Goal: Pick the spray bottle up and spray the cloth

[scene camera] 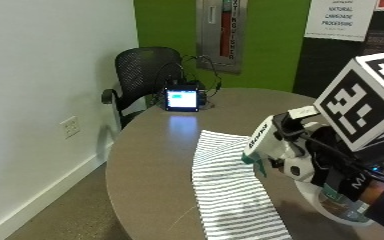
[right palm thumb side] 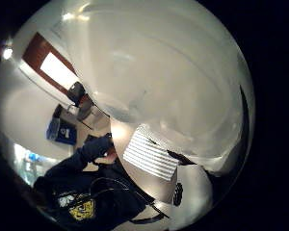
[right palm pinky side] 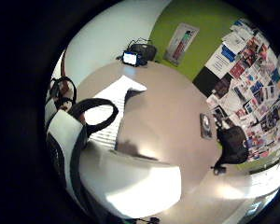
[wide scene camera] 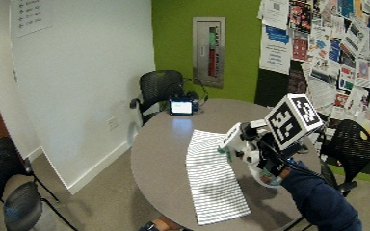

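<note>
My gloved right hand (scene camera: pixel 332 172) is wrapped around the spray bottle (scene camera: pixel 275 145), holding it in the air above the round table (scene camera: pixel 152 160). Its white nozzle head points at the striped cloth (scene camera: pixel 228 190) lying flat just beside it. I cannot tell what the clear bottle holds

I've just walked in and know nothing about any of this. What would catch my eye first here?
Probably the black-gloved right hand gripping a white spray bottle above the round grey-brown table, nozzle aimed toward the white cloth with thin dark stripes lying flat there. Next, the small glowing screen at the table's far edge, before a black mesh chair and a bright green wall.
</note>
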Demonstrator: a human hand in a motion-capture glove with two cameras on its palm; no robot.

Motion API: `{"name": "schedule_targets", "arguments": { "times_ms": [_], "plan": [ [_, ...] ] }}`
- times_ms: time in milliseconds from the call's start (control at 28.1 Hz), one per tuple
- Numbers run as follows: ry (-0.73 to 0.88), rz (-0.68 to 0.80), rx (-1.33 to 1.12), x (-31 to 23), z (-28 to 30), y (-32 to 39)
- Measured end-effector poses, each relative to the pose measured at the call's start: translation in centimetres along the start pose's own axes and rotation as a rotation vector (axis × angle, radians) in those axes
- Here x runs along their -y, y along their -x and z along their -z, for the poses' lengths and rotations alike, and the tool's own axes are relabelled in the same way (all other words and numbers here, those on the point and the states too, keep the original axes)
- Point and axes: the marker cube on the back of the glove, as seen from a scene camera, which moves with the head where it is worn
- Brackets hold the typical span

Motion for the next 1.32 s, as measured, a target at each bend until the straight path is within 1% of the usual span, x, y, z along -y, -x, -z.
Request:
{"name": "schedule_targets", "arguments": {
  "times_ms": [178,499,783,1033,1318],
  "plan": [
    [0.093,0.085,-0.104,-0.5,-1.1,1.7],
    [0.190,0.223,-0.293,-1.0,-2.5,3.8],
    [0.293,0.339,-0.393,-2.1,-4.8,5.8],
    [0.356,0.386,-0.459,-2.2,-5.4,6.4],
    [0.384,0.373,-0.474,-2.7,-5.9,5.8]
  ]
}}
